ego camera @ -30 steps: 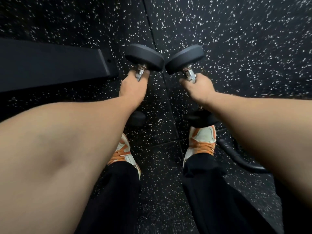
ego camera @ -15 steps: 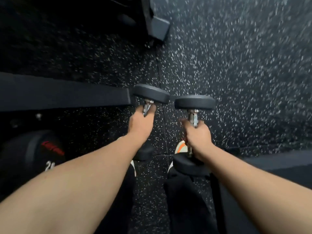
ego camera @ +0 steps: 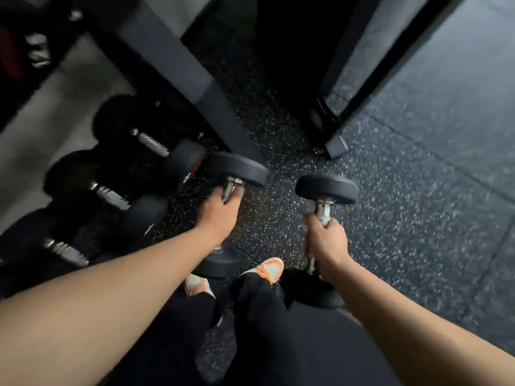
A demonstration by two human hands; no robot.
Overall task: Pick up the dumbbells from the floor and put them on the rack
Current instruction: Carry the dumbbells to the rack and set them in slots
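My left hand (ego camera: 218, 215) is closed around the chrome handle of a black round-headed dumbbell (ego camera: 239, 168), held off the floor with one head pointing forward. My right hand (ego camera: 326, 238) grips the handle of a second, matching dumbbell (ego camera: 327, 188), also lifted. The rear heads of both show below my hands, above my feet. The rack (ego camera: 172, 57) stands to the left, a dark slanted beam. On its lower tier lie three bigger dumbbells (ego camera: 111, 195) with chrome handles.
Black rubber floor with white flecks (ego camera: 404, 204) spreads to the right. A dark machine foot (ego camera: 334, 146) stands ahead, right of centre. My orange and white shoes (ego camera: 267, 270) and black trousers are below the hands.
The view has swung up and left. The rack with its stored dumbbells has come into sight on the left. Both hands still carry their dumbbells, now closer to the rack.
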